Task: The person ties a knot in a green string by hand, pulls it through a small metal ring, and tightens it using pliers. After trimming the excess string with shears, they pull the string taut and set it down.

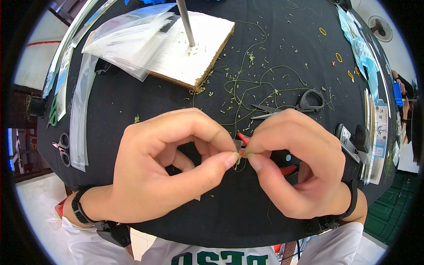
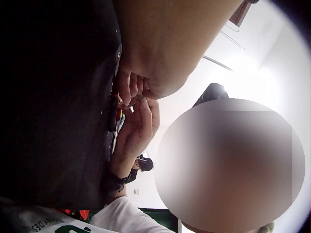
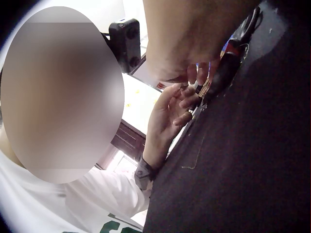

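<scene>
My left hand (image 1: pixel 170 165) and my right hand (image 1: pixel 298 159) meet fingertip to fingertip over the black cloth. Each pinches a thin green thread (image 1: pixel 239 164) between thumb and forefinger, and a small tangle of it shows at the fingertips. From there the thread runs up the cloth into loose loops (image 1: pixel 260 84). Beneath the right hand lies a red-handled tool (image 1: pixel 288 169), mostly hidden by the fingers. Dark-handled scissors (image 1: pixel 310 100) lie just beyond that hand, blades pointing left. The left wrist view shows the right hand (image 2: pixel 138 128); the right wrist view shows the left hand (image 3: pixel 167 114).
A white-topped board (image 1: pixel 207 33) with an upright metal rod (image 1: pixel 185 22) stands at the back, clear plastic sleeves (image 1: pixel 128 44) over its left side. Small scissors (image 1: pixel 64 148) lie left. Green scraps and yellow rubber bands (image 1: pixel 338 57) are scattered about. A stapler (image 1: pixel 348 140) sits right.
</scene>
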`<state>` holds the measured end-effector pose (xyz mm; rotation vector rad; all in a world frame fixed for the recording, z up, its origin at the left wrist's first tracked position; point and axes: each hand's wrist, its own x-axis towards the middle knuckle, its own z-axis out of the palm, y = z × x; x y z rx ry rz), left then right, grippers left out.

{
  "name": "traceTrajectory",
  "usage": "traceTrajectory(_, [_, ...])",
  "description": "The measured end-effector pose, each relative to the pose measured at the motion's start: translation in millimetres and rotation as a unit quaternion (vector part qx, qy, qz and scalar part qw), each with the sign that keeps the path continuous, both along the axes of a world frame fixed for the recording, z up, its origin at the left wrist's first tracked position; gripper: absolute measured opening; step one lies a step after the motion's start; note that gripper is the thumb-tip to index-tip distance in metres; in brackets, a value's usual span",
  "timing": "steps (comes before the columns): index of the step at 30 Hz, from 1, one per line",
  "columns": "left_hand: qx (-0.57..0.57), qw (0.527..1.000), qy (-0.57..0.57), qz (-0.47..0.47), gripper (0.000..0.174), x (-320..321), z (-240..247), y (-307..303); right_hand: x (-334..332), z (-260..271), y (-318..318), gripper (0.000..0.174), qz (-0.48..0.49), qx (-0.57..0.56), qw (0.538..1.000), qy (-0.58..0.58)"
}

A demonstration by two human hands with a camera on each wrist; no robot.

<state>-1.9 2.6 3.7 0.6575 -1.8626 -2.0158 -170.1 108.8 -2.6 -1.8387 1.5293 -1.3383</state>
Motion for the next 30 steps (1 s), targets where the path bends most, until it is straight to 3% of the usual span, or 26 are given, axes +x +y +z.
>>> traceTrajectory(30, [-0.006,1.000,0.011,-0.004,0.009,-0.5,-1.5,0.5,0.4,2.8,0.8,0.018,0.001,0.020,1.000,-0.014])
